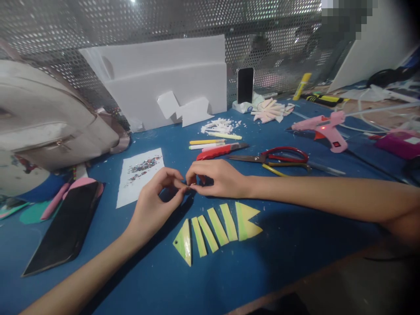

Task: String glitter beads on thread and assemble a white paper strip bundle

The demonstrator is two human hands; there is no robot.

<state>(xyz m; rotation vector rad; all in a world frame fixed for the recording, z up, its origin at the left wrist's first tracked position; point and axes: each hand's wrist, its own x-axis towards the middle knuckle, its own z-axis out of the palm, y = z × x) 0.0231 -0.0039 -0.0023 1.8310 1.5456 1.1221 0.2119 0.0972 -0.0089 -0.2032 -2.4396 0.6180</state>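
Note:
My left hand (pixel 156 194) and my right hand (pixel 216 177) meet above the blue table top (pixel 295 236), fingertips pinched together on something tiny that I cannot make out. Just in front of them lies a fish shape made of several yellow-green cut pieces (pixel 218 229), with a pointed head piece at the left and a notched tail piece at the right. A white paper sheet with glitter (pixel 139 175) lies beside my left hand.
A red utility knife (pixel 219 151), markers (pixel 210 142), red-handled scissors (pixel 278 157) and a pink glue gun (pixel 323 129) lie behind the hands. A black phone (pixel 64 227) rests at left, a grey bag (pixel 49 122) beyond it. White foam boards (pixel 164 78) lean on the perforated wall.

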